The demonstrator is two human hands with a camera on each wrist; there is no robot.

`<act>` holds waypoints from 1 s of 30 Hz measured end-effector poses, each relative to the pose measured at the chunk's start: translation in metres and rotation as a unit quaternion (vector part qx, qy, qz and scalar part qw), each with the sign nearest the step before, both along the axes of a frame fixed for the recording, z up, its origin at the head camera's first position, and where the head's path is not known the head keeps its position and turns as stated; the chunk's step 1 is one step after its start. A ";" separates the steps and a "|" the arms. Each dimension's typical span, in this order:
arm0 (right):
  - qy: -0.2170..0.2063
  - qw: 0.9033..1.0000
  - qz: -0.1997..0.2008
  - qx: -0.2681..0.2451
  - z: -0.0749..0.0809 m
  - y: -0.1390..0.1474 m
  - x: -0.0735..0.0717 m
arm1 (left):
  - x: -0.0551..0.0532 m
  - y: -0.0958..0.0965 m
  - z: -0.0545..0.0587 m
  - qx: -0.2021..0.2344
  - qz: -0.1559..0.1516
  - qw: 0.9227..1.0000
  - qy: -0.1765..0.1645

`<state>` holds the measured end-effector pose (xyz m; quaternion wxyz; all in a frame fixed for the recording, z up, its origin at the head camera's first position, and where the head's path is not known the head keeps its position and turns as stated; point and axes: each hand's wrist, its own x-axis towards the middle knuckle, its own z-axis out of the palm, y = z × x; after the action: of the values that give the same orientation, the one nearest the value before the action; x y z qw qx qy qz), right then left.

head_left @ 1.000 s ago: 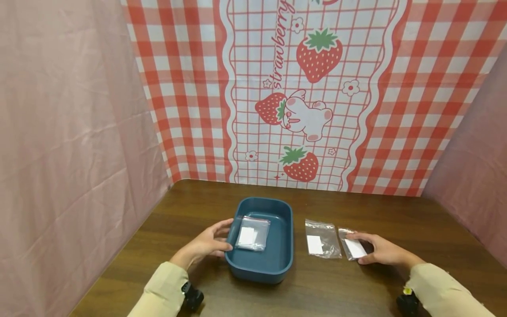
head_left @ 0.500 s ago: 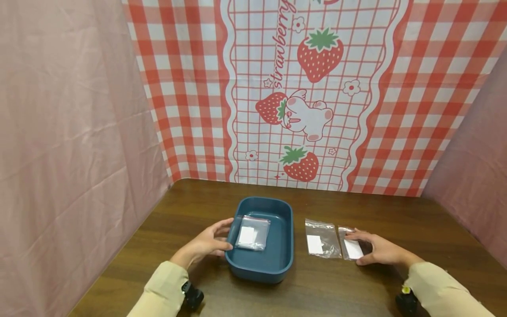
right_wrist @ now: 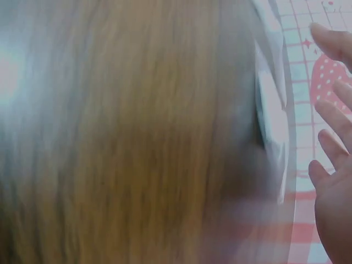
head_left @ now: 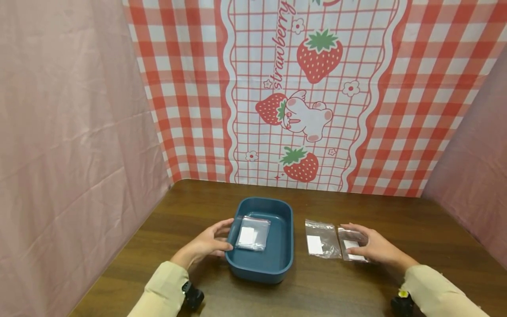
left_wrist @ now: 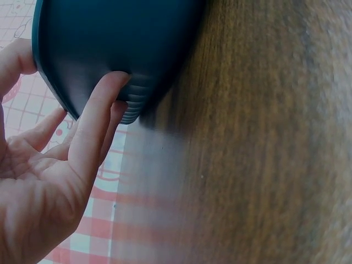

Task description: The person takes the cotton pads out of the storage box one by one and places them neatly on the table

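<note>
My left hand [head_left: 207, 240] rests against the left side of a dark blue bin [head_left: 261, 274]. In the left wrist view, its fairly straight fingers [left_wrist: 91, 126] touch the bin's outer wall, with the thumb by the rim. Inside the bin lie clear zip bags [head_left: 253, 233] with white labels, stacked at the left. My right hand [head_left: 378, 246] hovers over a small clear zip bag [head_left: 351, 255] with a white label, fingers spread. In the right wrist view its fingers appear apart from the bag. Another clear zip bag [head_left: 322, 240] lies flat just left of it.
The brown wooden table [head_left: 328, 290] bears everything. A red-checked strawberry curtain [head_left: 301, 88] hangs behind its far edge, and pink cloths [head_left: 79, 132] close off both sides. The bin stands left of the two loose bags.
The right hand's fingers have spread and shifted off the right-hand bag's label. That bag has settled flat beside the other one. The left hand and bin have stayed put.
</note>
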<state>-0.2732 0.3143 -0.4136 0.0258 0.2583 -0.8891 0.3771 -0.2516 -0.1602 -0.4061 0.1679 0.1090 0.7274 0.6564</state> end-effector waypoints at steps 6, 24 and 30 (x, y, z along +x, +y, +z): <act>-0.038 0.995 -0.029 -0.084 0.002 -0.014 0.001 | -0.001 0.000 -0.001 0.002 -0.001 1.000 0.000; -0.010 0.993 -0.040 -0.114 0.010 -0.048 -0.001 | -0.001 0.000 -0.002 0.005 -0.006 1.000 -0.001; -0.010 0.990 -0.023 -0.136 0.007 -0.064 -0.007 | -0.001 0.000 -0.001 0.008 -0.009 1.000 -0.002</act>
<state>-0.2798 0.2506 -0.4062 0.0605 0.2280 -0.8352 0.4968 -0.2522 -0.1604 -0.4074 0.1741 0.1156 0.7211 0.6606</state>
